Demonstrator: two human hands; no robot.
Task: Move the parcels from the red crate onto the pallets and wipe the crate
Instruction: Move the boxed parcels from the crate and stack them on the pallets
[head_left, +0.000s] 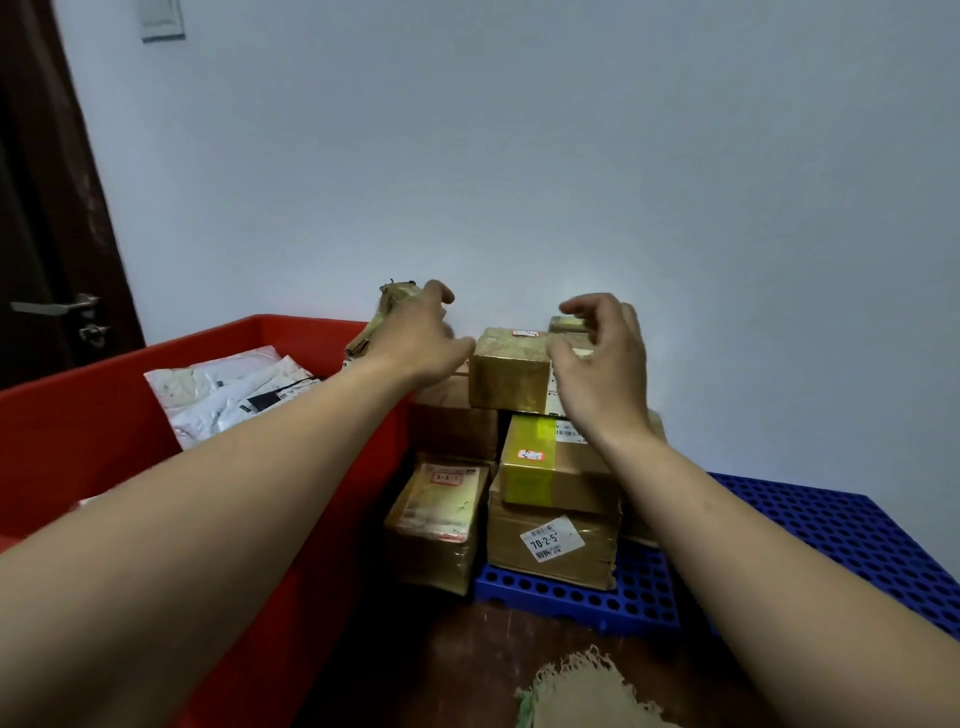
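The red crate (78, 441) stands at the left, with white plastic-bag parcels (234, 384) lying in it. To its right, brown cardboard parcels are stacked on a blue perforated pallet (831, 535). A small taped box (511, 376) sits on top of the stack. My left hand (421, 338) reaches over the crate's corner, its thumb at the top box's left edge and its fingers loosely curled. My right hand (597, 358) hovers at the box's right side with its fingers lifted and loosely curled, holding nothing. A tan wrapped parcel (389, 301) leans behind my left hand.
Lower in the stack are a box with yellow tape (545, 467), a box labelled 70-2-5 (550, 545) and a small labelled box (436, 519). A frayed beige cloth (576, 691) lies on the dark surface in front. A white wall stands behind, with a dark door (41, 208) at the left.
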